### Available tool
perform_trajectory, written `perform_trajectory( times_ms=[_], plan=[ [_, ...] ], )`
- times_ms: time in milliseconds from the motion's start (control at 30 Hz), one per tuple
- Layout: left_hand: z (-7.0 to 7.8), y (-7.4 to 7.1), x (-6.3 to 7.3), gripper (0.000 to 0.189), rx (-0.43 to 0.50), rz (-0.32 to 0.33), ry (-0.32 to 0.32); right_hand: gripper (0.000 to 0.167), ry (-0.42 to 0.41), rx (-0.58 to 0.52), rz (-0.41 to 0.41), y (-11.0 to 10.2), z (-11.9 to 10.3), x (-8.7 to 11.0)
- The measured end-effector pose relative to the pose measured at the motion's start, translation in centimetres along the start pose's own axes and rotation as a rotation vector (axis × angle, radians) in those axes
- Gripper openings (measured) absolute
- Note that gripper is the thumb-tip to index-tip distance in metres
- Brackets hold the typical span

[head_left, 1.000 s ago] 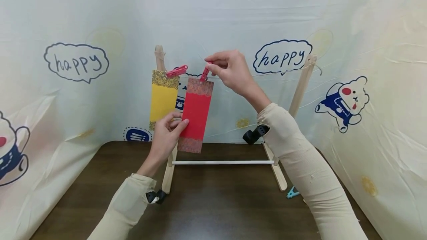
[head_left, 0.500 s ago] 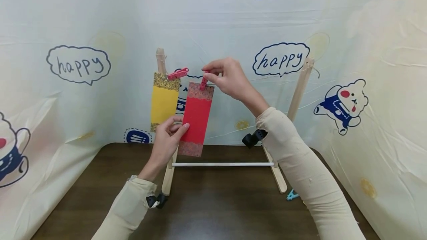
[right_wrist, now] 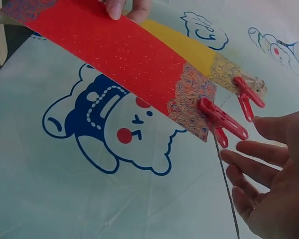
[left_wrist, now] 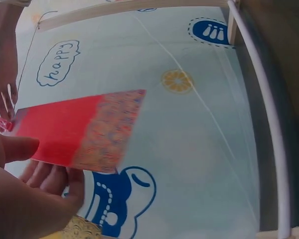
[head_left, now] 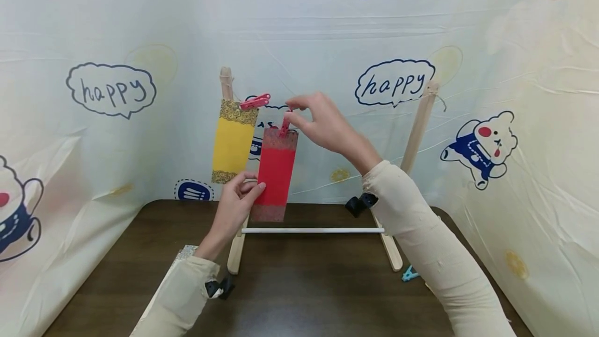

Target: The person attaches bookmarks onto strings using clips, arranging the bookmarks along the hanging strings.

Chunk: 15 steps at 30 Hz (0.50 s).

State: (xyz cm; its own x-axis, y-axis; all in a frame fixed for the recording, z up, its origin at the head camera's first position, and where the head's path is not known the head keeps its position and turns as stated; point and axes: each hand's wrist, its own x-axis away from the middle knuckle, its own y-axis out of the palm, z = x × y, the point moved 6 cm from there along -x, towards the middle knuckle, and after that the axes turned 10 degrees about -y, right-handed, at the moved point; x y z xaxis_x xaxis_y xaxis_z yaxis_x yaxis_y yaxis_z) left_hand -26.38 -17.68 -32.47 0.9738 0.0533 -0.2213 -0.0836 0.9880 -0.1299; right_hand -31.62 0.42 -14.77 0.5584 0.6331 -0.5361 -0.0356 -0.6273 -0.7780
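My left hand point(head_left: 231, 208) pinches the left edge of a red card point(head_left: 277, 173) with patterned bands at both ends, thumb in front and fingers behind. A pink-red clothespin point(head_left: 285, 126) bites the card's top edge at the thin string point(right_wrist: 228, 184). Around that clothespin's handles my right hand point(head_left: 324, 122) has its thumb and fingers spread; in the right wrist view they stand apart from it. To the left hangs a yellow card point(head_left: 232, 143) with lace-like bands, under a second pink-red clothespin point(head_left: 255, 101).
The string runs between a left wooden post point(head_left: 226, 82) and a right wooden post point(head_left: 418, 129), joined low by a white bar point(head_left: 311, 230). A light blue clothespin point(head_left: 409, 273) lies on the dark table point(head_left: 304, 285), right of the frame. A printed curtain point(head_left: 299, 30) hangs behind.
The right thumb and fingers have parted from the red card's clothespin. The clothespin, red card and both hands have sunk lower, and the yellow card has shifted slightly right.
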Motion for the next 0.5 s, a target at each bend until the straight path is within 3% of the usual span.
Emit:
perform_trajectory(
  times_ms=[200,500],
  plan=[
    [-1.4,-0.2,0.7,0.031,-0.011,0.029,-0.047,0.04,-0.056,0.087,0.087,-0.4,-0.1,2.4],
    [-2.9,-0.9,2.4,0.03,-0.089,0.053,-0.061,0.029,-0.179,0.069,0.251,-1.1,0.0,6.6]
  ],
)
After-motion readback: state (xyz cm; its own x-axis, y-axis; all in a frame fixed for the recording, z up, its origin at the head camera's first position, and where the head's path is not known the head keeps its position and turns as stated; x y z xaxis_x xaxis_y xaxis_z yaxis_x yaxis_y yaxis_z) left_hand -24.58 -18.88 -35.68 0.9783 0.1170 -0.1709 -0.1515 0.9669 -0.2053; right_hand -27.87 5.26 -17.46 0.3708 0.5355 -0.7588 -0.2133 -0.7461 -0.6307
